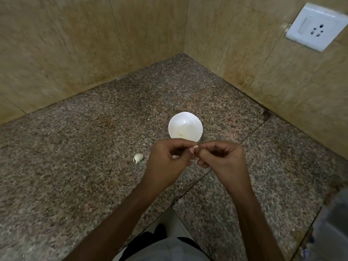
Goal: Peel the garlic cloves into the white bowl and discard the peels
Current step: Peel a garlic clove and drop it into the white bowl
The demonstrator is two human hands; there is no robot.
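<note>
Peeling step in hand. Left hand [167, 159] and right hand [224, 159] meet at frame centre, the fingers [180, 145] of both pinching one garlic clove [195, 147] just below the white bowl [188, 123]. A second clove [138, 157] lies unpeeled on the tabletop [75, 166], left of the hands. Next move, as judged: strip the skin, then drop the bare clove into the bowl.

The speckled granite table [75, 147] is a fine mottle of brown, grey and black, and the polished stone wall tiles [56, 44] are beige with cloudy tan streaks. The round glossy bowl [185, 127] and plastic wall socket plate [316, 27] are plain white, the papery loose garlic clove [138, 157] off-white, the small pinched garlic clove [196, 147] pale cream.
</note>
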